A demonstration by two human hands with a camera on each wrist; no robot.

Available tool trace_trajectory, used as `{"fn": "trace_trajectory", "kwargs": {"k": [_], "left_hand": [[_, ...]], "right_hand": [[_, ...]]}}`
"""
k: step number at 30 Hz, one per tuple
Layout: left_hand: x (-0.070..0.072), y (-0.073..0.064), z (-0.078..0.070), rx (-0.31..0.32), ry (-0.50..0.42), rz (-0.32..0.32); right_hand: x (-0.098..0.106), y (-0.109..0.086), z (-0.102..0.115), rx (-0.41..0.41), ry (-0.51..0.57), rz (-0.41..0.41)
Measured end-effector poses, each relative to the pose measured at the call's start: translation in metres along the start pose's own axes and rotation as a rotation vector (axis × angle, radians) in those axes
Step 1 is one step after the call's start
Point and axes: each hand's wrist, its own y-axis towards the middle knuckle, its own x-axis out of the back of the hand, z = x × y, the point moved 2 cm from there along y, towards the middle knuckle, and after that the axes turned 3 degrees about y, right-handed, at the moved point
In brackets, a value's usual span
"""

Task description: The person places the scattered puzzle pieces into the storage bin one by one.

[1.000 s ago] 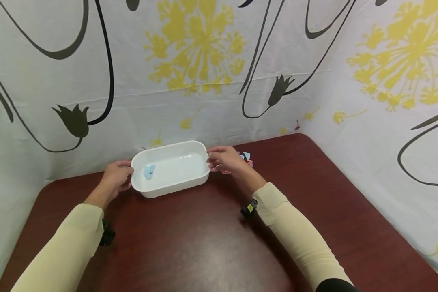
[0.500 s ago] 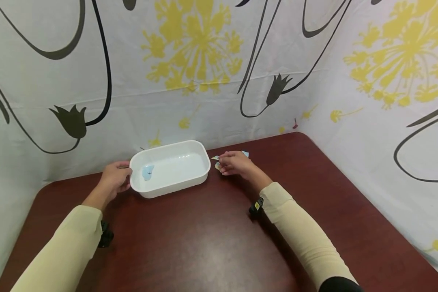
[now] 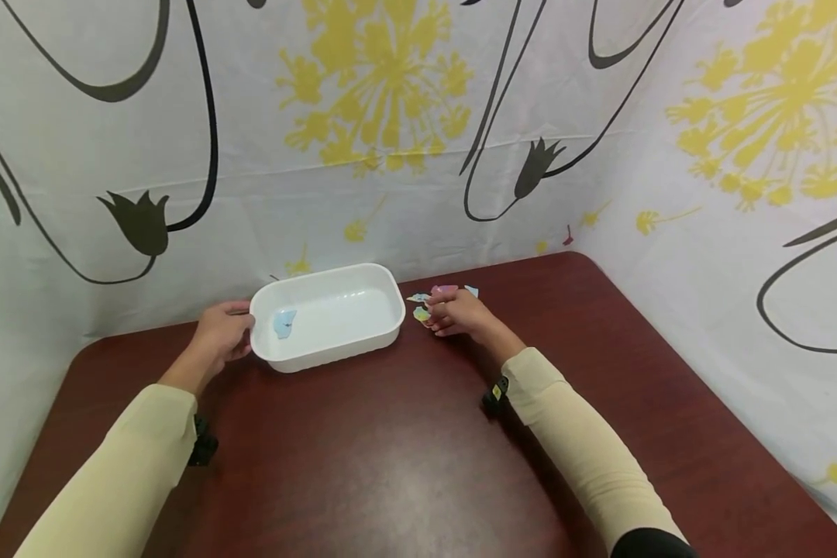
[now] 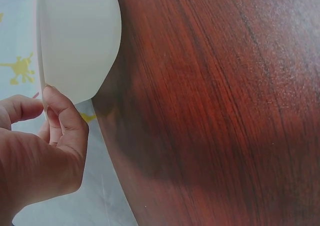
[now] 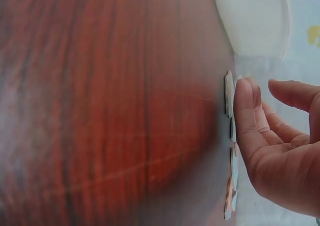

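A white rectangular tub (image 3: 335, 318) with rounded corners stands near the back of the table, and one light-blue flat cut-out piece (image 3: 284, 324) lies inside at its left end. My left hand (image 3: 219, 337) pinches the tub's left rim between thumb and fingers, as the left wrist view also shows (image 4: 50, 136). Just right of the tub, my right hand (image 3: 463, 314) hovers over several small flat colourful pieces (image 3: 421, 315). In the right wrist view its thumb and fingers are apart with nothing between them, beside the thin pieces (image 5: 229, 94). The hand partly hides the pieces in the head view.
The dark red-brown table (image 3: 390, 449) extends toward me and to the right. A white cloth (image 3: 390, 201) printed with yellow and grey flowers hangs behind the table and along its sides. A pink piece (image 3: 444, 290) and a pale-blue piece (image 3: 471, 291) lie beyond the right hand.
My right hand has let go of the tub's right end and moved right over the flat pieces, uncovering some. The left hand stays on the rim.
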Motion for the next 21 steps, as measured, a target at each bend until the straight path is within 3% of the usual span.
{"fn": "trace_trajectory", "kwargs": {"k": [10, 21], "left_hand": [[0.001, -0.001, -0.002, -0.011, 0.009, 0.002], [0.002, -0.003, -0.003, -0.017, 0.021, 0.022]], "right_hand": [[0.004, 0.003, -0.008, -0.022, -0.115, -0.056], [-0.002, 0.003, -0.011, 0.038, -0.258, -0.116]]}}
